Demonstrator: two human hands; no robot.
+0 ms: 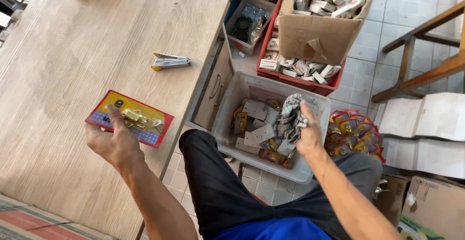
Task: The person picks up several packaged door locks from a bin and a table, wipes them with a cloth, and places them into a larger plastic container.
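The left hand (pixel 114 141) holds a red and yellow blister card (pixel 130 118) carrying brass hardware under clear plastic. Its grip is closed on the card: the thumb presses on the upper face near the card's left end, and the fingers lie hidden beneath. The card hangs just over the near edge of the wooden table (pixel 72 51), roughly level, its long axis running from upper left to lower right, so most of its length extends rightward, away from the palm.

The right hand (pixel 308 136) is well apart from the card, over the person's lap on the other side. Its grip is closed around a crumpled checked cloth (pixel 290 119), which bunches up above the fingers. This hand hovers above a clear plastic bin (pixel 242 87) on the floor, which holds more carded packets and white tags. The bin lies directly under the cloth, to the right of the table's drawer front.

A small stapler (pixel 169 62) rests on the table beyond the card, nearer the left hand than the right, untouched.
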